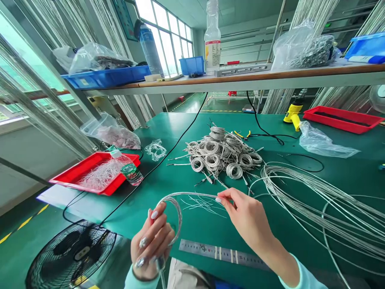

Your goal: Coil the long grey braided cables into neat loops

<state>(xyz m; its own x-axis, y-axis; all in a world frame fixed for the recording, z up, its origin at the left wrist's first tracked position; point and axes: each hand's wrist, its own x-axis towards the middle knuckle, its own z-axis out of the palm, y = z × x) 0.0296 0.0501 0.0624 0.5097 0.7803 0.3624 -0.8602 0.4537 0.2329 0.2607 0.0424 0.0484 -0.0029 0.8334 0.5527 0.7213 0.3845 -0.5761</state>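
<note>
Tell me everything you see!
table: one, green, middle
shelf: one, brown-edged, above table
bins: three, blue, on shelf
tall bottles: two, clear and blue, on shelf
bags: several, clear, shelf and table
hanging strands: many, whitish, both sides
cable coils: many, silvery, middle pile
loose cables: several, silvery, table's right
pliers: one, yellow-handled, behind coils
gun-shaped tool: one, yellow, back right
trays: two, red, left and back right
small bottle: one, clear, by left tray
thin strands: several, white, near middle
ruler: one, grey, near edge
fan: one, black, lower left
cords: several, black, across table
held cable: one, silvery, front
left hand: one, blue-sleeved, lower middle
right hand: one, blue-sleeved, lower right
</note>
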